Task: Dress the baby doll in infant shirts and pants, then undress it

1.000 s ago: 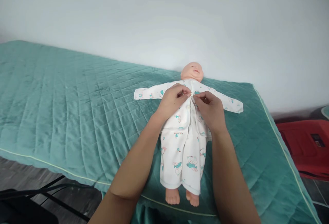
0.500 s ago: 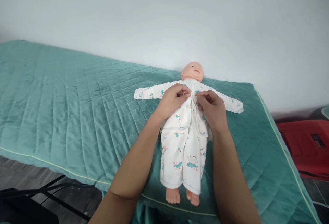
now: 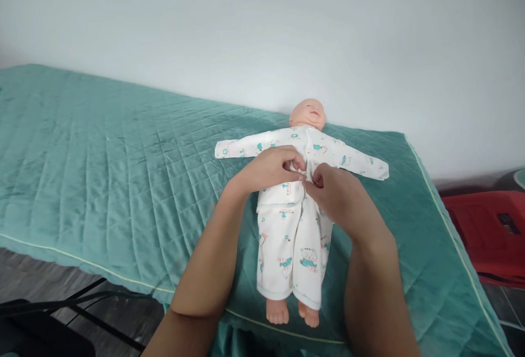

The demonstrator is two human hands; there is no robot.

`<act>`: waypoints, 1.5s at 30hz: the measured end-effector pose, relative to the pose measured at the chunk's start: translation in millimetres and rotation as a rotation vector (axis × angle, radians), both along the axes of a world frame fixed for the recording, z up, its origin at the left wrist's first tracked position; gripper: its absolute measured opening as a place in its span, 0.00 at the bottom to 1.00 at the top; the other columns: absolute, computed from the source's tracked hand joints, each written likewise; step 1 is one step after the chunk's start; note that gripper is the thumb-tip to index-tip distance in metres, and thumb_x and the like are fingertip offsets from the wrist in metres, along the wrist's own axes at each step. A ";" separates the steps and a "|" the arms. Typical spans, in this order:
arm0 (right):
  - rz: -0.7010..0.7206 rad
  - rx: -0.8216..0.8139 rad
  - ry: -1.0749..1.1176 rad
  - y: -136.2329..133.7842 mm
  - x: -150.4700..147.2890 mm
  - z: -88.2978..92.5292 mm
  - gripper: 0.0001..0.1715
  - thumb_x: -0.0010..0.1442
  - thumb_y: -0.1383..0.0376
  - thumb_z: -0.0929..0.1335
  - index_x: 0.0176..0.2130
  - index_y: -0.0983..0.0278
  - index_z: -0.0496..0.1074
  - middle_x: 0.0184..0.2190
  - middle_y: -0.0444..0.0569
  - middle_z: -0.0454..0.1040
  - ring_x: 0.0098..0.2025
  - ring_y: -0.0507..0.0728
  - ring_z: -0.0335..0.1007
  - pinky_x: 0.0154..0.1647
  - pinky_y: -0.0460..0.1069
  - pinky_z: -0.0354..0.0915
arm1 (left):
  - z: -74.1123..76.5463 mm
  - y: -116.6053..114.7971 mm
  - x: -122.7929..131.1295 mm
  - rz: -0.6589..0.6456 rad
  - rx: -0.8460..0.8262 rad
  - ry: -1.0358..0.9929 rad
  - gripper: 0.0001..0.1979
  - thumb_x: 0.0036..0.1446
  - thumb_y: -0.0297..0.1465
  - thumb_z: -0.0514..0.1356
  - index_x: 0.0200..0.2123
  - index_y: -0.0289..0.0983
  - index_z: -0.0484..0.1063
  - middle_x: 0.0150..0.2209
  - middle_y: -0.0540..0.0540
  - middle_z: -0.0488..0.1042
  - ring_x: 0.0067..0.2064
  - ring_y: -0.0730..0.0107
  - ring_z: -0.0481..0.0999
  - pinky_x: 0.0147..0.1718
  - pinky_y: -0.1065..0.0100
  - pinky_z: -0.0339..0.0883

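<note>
A baby doll [image 3: 308,112] lies on its back with its arms spread and its head toward the wall. It wears a white printed jacket [image 3: 348,152] and matching trousers [image 3: 275,253]; its bare feet stick out at the bottom. My left hand [image 3: 275,168] pinches one front edge of the jacket at the belly. From the other side my right hand [image 3: 334,187] pinches the opposite edge, its fingertips close to the left ones. Whether a button sits between the fingers is hidden by them. The upper chest of the jacket lies together.
A green quilted cover [image 3: 123,171] spreads beneath the doll, its far edge against the pale wall [image 3: 246,29]. To the right, below the cover's edge, stands a red plastic object [image 3: 488,236]. Black metal legs [image 3: 94,319] show at the lower left above the floor.
Both hands have moved down the jacket front, from the upper chest to the belly. The chest part is now uncovered by fingers. The doll has hardly moved.
</note>
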State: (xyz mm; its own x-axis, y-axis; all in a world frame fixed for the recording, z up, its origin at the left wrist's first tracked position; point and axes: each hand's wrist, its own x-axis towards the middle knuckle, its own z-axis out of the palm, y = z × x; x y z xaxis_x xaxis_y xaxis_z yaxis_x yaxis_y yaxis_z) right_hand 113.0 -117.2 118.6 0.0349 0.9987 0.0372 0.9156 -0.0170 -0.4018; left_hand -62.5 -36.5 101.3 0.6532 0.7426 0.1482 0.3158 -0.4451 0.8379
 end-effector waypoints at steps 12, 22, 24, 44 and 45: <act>0.095 -0.170 0.503 12.1 26.1 2.2 0.21 0.65 0.55 0.65 0.24 0.61 0.62 0.18 0.39 0.63 0.22 0.49 0.55 0.25 0.48 0.51 | 2.2 -2.5 4.5 -0.012 0.027 0.014 0.05 0.55 0.30 0.62 0.28 0.37 0.73 0.26 0.51 0.70 0.29 0.73 0.67 0.27 0.70 0.58; 0.199 -0.214 0.890 20.0 24.4 -10.8 0.21 0.65 0.53 0.68 0.25 0.62 0.67 0.18 0.40 0.65 0.21 0.49 0.60 0.25 0.46 0.55 | -2.1 -0.8 -0.2 -0.155 -0.359 -0.211 0.10 0.59 0.36 0.63 0.35 0.35 0.72 0.26 0.51 0.71 0.28 0.77 0.71 0.28 0.72 0.66; 0.209 -0.225 0.901 20.6 25.2 -12.7 0.22 0.65 0.53 0.68 0.25 0.62 0.67 0.18 0.40 0.67 0.21 0.49 0.61 0.25 0.46 0.56 | -3.4 0.5 -0.4 -0.166 -0.371 -0.223 0.10 0.59 0.36 0.64 0.35 0.34 0.72 0.26 0.51 0.72 0.28 0.77 0.71 0.29 0.72 0.67; 0.128 -0.212 1.066 22.1 23.9 -18.4 0.17 0.65 0.52 0.68 0.35 0.63 0.71 0.31 0.50 0.81 0.26 0.54 0.78 0.22 0.44 0.64 | -5.8 1.0 1.9 -0.048 -0.408 -0.202 0.06 0.57 0.30 0.65 0.32 0.32 0.76 0.26 0.49 0.76 0.27 0.76 0.77 0.28 0.74 0.72; 0.130 -0.214 1.066 22.1 24.0 -18.4 0.17 0.65 0.52 0.68 0.35 0.63 0.71 0.31 0.50 0.81 0.27 0.54 0.79 0.22 0.44 0.65 | -5.0 0.6 1.6 -0.046 -0.405 -0.194 0.06 0.57 0.30 0.65 0.32 0.32 0.76 0.26 0.48 0.76 0.27 0.76 0.77 0.28 0.74 0.72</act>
